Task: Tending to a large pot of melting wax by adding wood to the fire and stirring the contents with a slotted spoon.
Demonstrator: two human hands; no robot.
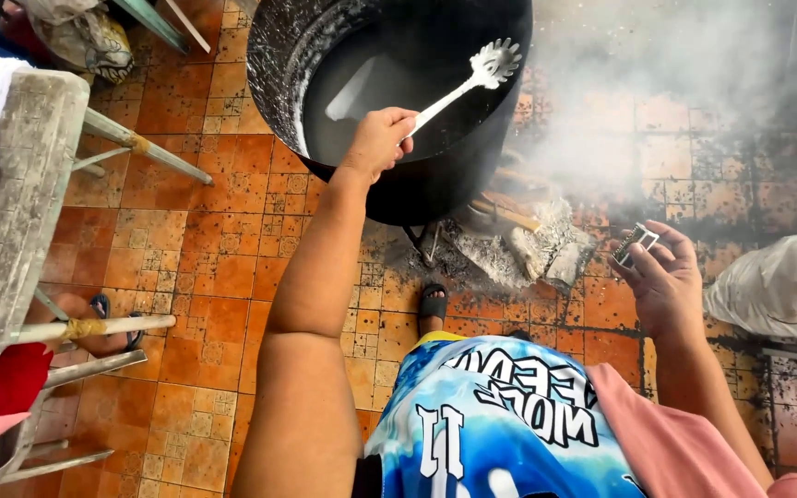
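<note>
While the left hand (378, 140) closes its fingers on the white slotted spoon (472, 78), raised above the big black pot (435, 175) at upper centre, the right hand (661, 277) pinches a small box (636, 243) at the right, away from the smoke (657, 101). The pot's top is cut off.

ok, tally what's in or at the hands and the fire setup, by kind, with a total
Black pots: 1
White slotted spoons, held by left hand: 1
Small boxes, held by right hand: 1
Wood and ash fires: 1
Total: 4
</note>
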